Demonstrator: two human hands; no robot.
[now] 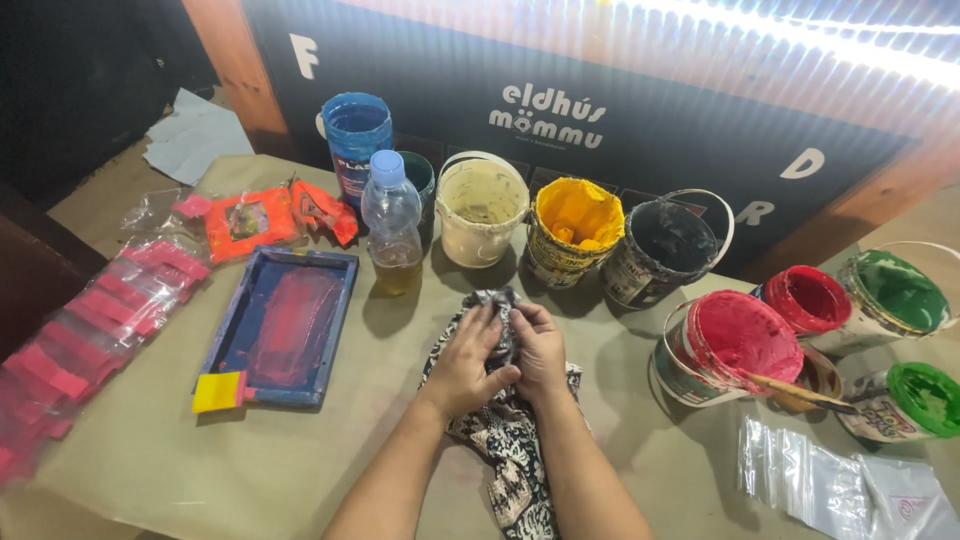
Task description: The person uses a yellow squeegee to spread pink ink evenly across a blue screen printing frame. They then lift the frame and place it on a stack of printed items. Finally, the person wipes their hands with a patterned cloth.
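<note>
A black-and-white patterned cloth (505, 450) lies on the paper-covered table (300, 460), bunched up at its far end. My left hand (468, 362) and my right hand (540, 350) are both closed on that bunched end, side by side, fingers wrapped in the fabric. Just beyond the hands stands a clear plastic bottle (392, 222) with a blue cap and some yellowish liquid. A blue-framed printing screen (285, 325) stained red lies to the left, with a small yellow-handled squeegee (220, 391) at its near corner.
Several open paint pots stand in an arc: blue (357, 140), cream (482, 205), yellow (573, 228), black (665, 248), two red (735, 340), two green (895, 290). A stick (795, 392) rests on a small pot. Pink packets (100, 320) lie left, orange wrappers (270, 218) behind, clear bags (840, 485) right.
</note>
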